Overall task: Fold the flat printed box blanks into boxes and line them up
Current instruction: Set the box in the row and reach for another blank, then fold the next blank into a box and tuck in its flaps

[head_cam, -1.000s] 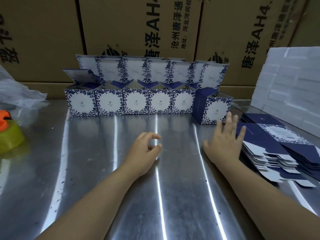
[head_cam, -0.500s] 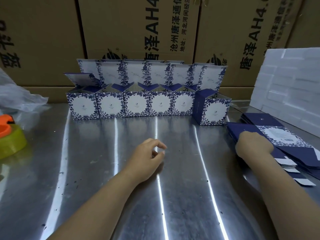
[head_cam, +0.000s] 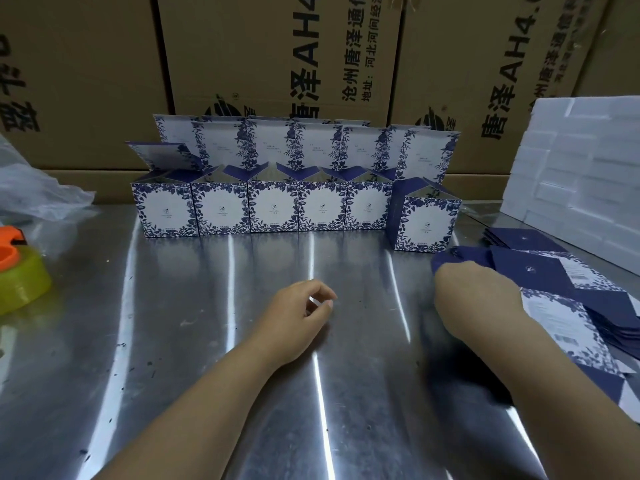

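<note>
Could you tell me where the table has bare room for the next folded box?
The steel table is bare before the row of boxes, between the tape roll and the left hand. The right is crowded: the right hand grips the flat blanks.

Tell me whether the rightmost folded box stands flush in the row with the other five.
No: the rightmost box stands turned at an angle, showing a dark side, nearer the camera than the row of five boxes.
</note>
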